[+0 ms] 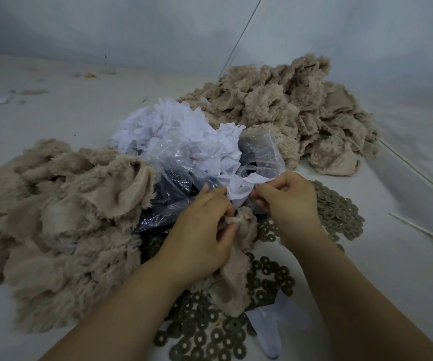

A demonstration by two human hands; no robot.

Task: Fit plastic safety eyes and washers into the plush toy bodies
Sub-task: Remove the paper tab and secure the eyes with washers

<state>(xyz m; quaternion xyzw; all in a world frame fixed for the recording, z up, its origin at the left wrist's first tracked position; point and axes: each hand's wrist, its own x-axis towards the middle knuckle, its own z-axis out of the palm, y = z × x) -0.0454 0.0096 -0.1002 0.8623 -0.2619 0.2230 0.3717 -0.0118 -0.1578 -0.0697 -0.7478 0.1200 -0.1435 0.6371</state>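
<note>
My left hand [202,235] grips a beige plush toy body [236,277] that hangs down over the table in the middle foreground. A small dark part shows at its fingertips, too small to name. My right hand [285,204] pinches a white fabric piece [239,190] just above the plush body. Several grey-brown round washers [210,332] lie scattered below and to the right of both hands. A clear plastic bag [184,175] with dark contents and white fabric pieces sits right behind the hands.
A heap of beige plush bodies [61,217] fills the left side, and another heap [296,110] lies at the back right. A loose white fabric piece [270,332] rests near the front. A thin white rod [423,230] lies at right on the white table [54,105].
</note>
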